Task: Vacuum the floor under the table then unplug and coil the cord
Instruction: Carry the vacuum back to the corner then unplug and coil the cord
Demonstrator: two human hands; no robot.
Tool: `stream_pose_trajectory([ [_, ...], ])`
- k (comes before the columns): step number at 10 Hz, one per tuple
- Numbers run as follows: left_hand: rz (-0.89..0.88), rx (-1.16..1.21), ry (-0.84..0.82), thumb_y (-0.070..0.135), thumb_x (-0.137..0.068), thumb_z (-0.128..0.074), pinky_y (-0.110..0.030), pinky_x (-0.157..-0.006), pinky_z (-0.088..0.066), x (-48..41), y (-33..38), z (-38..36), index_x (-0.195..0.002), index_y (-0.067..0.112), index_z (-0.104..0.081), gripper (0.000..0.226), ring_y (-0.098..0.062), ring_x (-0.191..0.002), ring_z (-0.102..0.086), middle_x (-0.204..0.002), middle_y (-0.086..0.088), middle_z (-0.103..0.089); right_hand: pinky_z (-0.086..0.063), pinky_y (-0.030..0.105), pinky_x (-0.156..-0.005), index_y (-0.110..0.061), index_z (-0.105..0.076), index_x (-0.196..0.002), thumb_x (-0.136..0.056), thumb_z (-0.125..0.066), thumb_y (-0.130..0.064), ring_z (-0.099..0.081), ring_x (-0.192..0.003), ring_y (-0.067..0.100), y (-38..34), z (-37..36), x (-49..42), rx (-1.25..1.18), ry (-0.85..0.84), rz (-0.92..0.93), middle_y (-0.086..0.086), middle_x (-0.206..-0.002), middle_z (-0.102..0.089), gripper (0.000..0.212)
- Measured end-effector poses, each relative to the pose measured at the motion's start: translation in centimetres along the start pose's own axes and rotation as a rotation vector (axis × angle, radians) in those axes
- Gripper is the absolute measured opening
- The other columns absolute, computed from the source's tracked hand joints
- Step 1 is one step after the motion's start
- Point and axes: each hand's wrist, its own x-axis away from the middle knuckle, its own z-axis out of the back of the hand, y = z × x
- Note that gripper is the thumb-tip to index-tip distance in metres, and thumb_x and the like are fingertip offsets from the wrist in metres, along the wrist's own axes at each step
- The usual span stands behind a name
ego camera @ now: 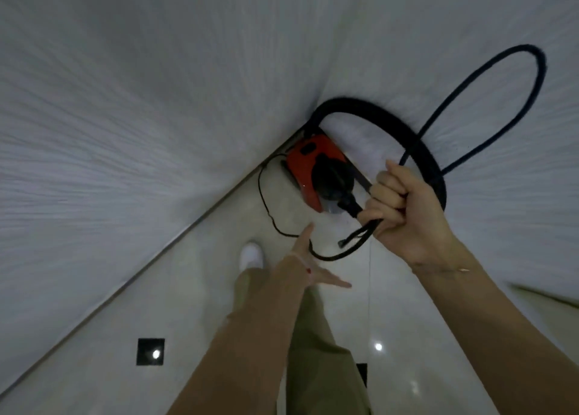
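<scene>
A red and black vacuum cleaner (313, 170) sits on the floor in a corner where two pale walls meet. Its thick black hose (385, 120) arcs up and round to the right. My right hand (404, 207) grips a bunch of thin black cord (539, 79); one loop swings up high at the right, and the plug end hangs just below my fist. More of that cord trails on the floor left of the vacuum. My left hand (313, 264) is stretched out flat below the vacuum, fingers straight, with the cord passing just past its fingers.
The pale glossy tiled floor (194, 305) has small black inset squares (150, 351). Grey-white walls (125, 132) close in on the left and right. My white shoe (251, 254) and olive trouser leg stand just short of the vacuum.
</scene>
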Motion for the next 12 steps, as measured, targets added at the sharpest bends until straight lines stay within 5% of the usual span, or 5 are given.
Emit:
stream_pose_trajectory([
  [1,0.187,0.347,-0.231,0.051,-0.085,-0.058,-0.055,-0.111,-0.026,-2.3,-1.0,-1.5,-0.149,0.0,-0.013,0.094,-0.044,-0.139,-0.024,-0.155,-0.026,-0.013,-0.033,0.017,-0.033,-0.02,-0.034,-0.042,-0.086,-0.049,-0.031,-0.006,-0.036,0.007,0.3,1.4,-0.5,-0.126,-0.031,-0.016,-0.008,-0.036,-0.021,0.048],
  [2,0.049,0.325,-0.348,0.042,-0.093,-0.05,-0.042,-0.082,-0.054,-4.8,-0.7,-1.4,-0.11,-0.021,-0.051,0.065,-0.04,-0.097,-0.058,-0.103,-0.039,-0.062,-0.027,0.012,-0.032,-0.019,-0.034,-0.042,-0.094,-0.042,-0.032,-0.005,-0.038,0.007,0.9,4.6,-1.8,-0.187,-0.002,-0.103,-0.009,-0.044,-0.01,0.054],
  [4,-0.195,0.143,-0.031,0.006,-0.095,-0.046,-0.017,-0.033,-0.044,-7.9,4.7,1.1,-0.081,0.0,-0.053,0.017,-0.014,-0.028,-0.05,-0.067,-0.008,-0.054,-0.017,0.012,-0.033,-0.022,-0.032,-0.046,-0.087,-0.052,-0.026,-0.012,-0.028,0.003,3.2,9.1,-3.9,0.049,0.126,-0.391,-0.01,-0.036,-0.022,0.046],
  [8,-0.409,-0.64,0.373,0.019,-0.101,-0.032,-0.019,-0.036,-0.024,-15.1,13.7,3.5,-0.065,0.013,-0.035,0.036,-0.007,-0.029,-0.032,-0.049,0.0,-0.039,-0.022,0.012,-0.027,-0.014,-0.038,-0.064,-0.098,-0.046,-0.021,-0.021,-0.025,0.003,8.4,15.1,-17.9,0.473,0.363,-0.521,-0.005,-0.039,-0.028,0.036],
  [12,-0.793,-1.543,0.406,0.011,-0.098,-0.037,-0.016,-0.053,-0.035,-19.9,18.8,5.2,-0.119,-0.001,-0.053,0.029,-0.019,-0.086,-0.047,-0.119,-0.022,-0.061,-0.03,0.023,-0.053,-0.013,-0.039,-0.123,-0.096,-0.045,-0.037,-0.039,-0.063,0.01,16.7,16.4,-30.7,0.83,0.368,-0.206,0.001,-0.082,-0.046,0.037],
])
